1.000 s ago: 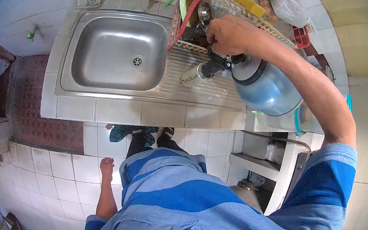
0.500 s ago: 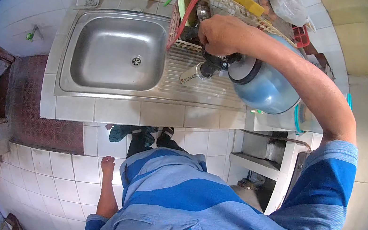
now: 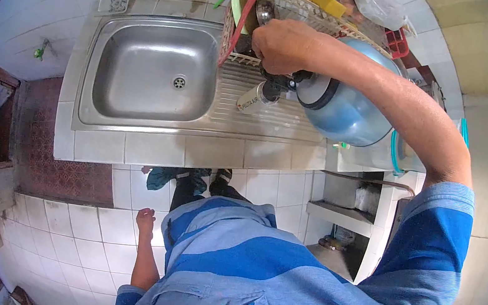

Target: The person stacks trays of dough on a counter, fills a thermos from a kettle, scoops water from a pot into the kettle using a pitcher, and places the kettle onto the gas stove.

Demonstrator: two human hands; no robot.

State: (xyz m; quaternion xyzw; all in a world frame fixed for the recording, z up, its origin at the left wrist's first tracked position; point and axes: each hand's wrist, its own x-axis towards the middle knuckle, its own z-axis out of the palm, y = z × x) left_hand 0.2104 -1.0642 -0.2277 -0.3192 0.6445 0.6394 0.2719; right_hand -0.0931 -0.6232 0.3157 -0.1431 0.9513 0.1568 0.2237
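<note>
Right hand: fingers curled over the black fitting, exact grip hidden, perhaps steadying it at the neck of the blue jug, by the desk. Left hand hangs loosely half-curled, visibly holding nothing.

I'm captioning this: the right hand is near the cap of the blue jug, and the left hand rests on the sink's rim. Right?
Not quite: the head view shows the left hand hanging low, not on the sink's rim. The right hand is near the cap of the blue jug.
</note>
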